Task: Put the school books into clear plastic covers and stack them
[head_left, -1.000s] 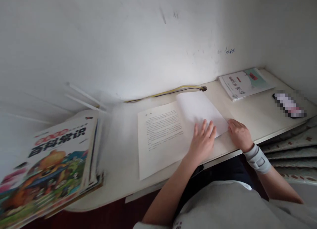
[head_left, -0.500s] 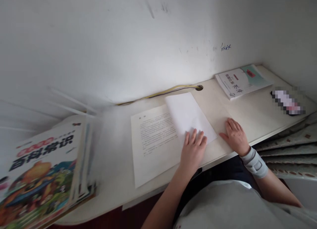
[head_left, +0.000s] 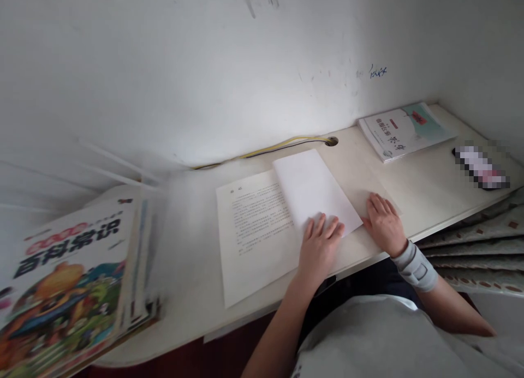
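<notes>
- Books: stacked at the counter's left.
- Printed paper: mid-counter, blank flap over its right part.
- Left hand: grip spread flat upon the flap.
- Right hand: grip loosely extended, palm down, thumb by the flap's corner.

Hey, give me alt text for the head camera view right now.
A person's left hand rests on blank white paper overlapping a printed page, the right hand beside it on a pale desk. An illustrated book lies left; another book and a pixelated phone lie right.
</notes>
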A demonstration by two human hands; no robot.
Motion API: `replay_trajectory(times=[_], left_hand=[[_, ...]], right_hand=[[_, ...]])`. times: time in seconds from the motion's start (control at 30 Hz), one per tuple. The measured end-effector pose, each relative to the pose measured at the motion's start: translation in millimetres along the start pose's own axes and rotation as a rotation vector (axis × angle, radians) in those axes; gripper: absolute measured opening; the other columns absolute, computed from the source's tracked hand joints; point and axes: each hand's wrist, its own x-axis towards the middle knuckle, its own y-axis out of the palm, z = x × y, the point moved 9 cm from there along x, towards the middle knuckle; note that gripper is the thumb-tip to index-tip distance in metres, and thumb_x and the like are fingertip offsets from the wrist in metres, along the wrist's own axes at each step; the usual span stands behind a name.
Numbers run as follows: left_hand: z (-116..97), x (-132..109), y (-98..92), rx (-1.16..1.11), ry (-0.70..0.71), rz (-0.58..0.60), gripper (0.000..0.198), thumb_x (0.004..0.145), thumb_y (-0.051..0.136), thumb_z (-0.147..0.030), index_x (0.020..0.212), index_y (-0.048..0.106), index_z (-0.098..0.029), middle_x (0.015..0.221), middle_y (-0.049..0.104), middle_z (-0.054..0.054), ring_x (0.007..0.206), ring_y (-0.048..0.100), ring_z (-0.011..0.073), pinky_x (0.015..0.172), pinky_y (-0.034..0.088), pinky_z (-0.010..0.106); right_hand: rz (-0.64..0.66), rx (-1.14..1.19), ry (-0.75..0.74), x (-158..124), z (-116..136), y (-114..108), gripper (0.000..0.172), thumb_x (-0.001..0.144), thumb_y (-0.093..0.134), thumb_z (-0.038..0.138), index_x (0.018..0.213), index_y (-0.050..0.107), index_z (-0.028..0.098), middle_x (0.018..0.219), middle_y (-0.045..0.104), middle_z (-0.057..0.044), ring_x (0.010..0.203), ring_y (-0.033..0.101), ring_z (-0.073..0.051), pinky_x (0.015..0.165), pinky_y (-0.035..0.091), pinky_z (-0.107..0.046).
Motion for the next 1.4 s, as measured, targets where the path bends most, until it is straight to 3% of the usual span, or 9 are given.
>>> replay_trajectory(times=[0.37, 0.53, 0.63, 0.77, 0.97, 1.07, 1.17, 1.4], left_hand=[[2, -2, 4.0, -0.008, -0.007, 0.006, 0.039, 0.086, 0.045, -0.010, 0.117, 0.062, -0.027, 0.128, 0.059, 0.003, 0.128, 0.044, 0.0279, 0.106, 0.033, 0.051], [2, -2, 4.2, -0.013, -0.009, 0.014, 0.040, 0.087, 0.044, -0.010, 0.118, 0.062, -0.027, 0.129, 0.058, 0.003, 0.128, 0.044, 0.0290, 0.105, 0.034, 0.052], [1, -1, 3.1, -0.019, -0.009, 0.014, 0.040, 0.086, 0.044, -0.009, 0.118, 0.062, -0.026, 0.128, 0.059, 0.003, 0.128, 0.044, 0.0294, 0.106, 0.033, 0.052], [0, 0, 2.8, -0.024, -0.010, 0.021, 0.039, 0.087, 0.044, -0.009, 0.117, 0.062, -0.026, 0.128, 0.059, 0.003, 0.127, 0.044, 0.0297, 0.105, 0.034, 0.053], [1, -1, 1.9, -0.024, -0.015, 0.030, 0.038, 0.087, 0.043, -0.009, 0.115, 0.062, -0.027, 0.127, 0.060, 0.002, 0.127, 0.044, 0.0295, 0.105, 0.033, 0.052], [-3, 4, -1.1, -0.011, -0.012, 0.020, 0.036, 0.087, 0.043, -0.009, 0.112, 0.063, -0.025, 0.124, 0.061, 0.004, 0.125, 0.046, 0.0294, 0.104, 0.033, 0.053], [-15, 12, -3.8, 0.017, 0.030, -0.009, 0.032, 0.087, 0.044, -0.010, 0.110, 0.063, -0.024, 0.121, 0.063, 0.005, 0.123, 0.048, 0.0290, 0.103, 0.035, 0.053], [-33, 15, -11.3, 0.031, 0.109, -0.068, 0.031, 0.087, 0.045, -0.010, 0.112, 0.060, -0.021, 0.119, 0.063, 0.006, 0.117, 0.052, 0.0271, 0.101, 0.036, 0.051]], right_hand=[[-0.099, 0.036, -0.019, 2, 1, -11, 0.027, 0.092, 0.043, 0.021, 0.107, 0.065, 0.017, 0.116, 0.065, -0.010, 0.112, 0.054, -0.022, 0.092, 0.041, -0.034], [-0.061, 0.064, 0.030, 8, -5, -13, 0.023, 0.090, 0.047, 0.021, 0.085, 0.069, 0.020, 0.097, 0.068, -0.008, 0.094, 0.058, -0.021, 0.079, 0.043, -0.032], [-0.038, 0.160, 0.072, 11, -12, -12, 0.022, 0.088, 0.048, 0.021, 0.075, 0.066, 0.019, 0.082, 0.065, -0.008, 0.082, 0.056, -0.020, 0.073, 0.044, -0.030], [-0.101, 0.386, 0.111, 12, -23, -15, 0.022, 0.086, 0.048, 0.021, 0.069, 0.062, 0.019, 0.074, 0.060, -0.006, 0.074, 0.055, -0.018, 0.069, 0.045, -0.029], [-0.208, 0.628, 0.220, 7, -46, -22, 0.019, 0.083, 0.050, 0.025, 0.068, 0.060, 0.018, 0.071, 0.058, -0.004, 0.070, 0.056, -0.017, 0.066, 0.045, -0.028], [-0.181, 0.723, 0.258, 6, -52, -18, 0.018, 0.082, 0.053, 0.028, 0.070, 0.061, 0.018, 0.072, 0.059, -0.004, 0.066, 0.056, -0.015, 0.062, 0.045, -0.027], [-0.156, 0.745, 0.269, 6, -52, -14, 0.016, 0.080, 0.054, 0.029, 0.070, 0.061, 0.018, 0.071, 0.059, -0.003, 0.063, 0.054, -0.014, 0.060, 0.043, -0.027], [-0.152, 0.705, 0.184, 8, -44, -12, 0.014, 0.082, 0.051, 0.024, 0.074, 0.062, 0.020, 0.081, 0.063, -0.007, 0.076, 0.057, -0.018, 0.072, 0.047, -0.032]])
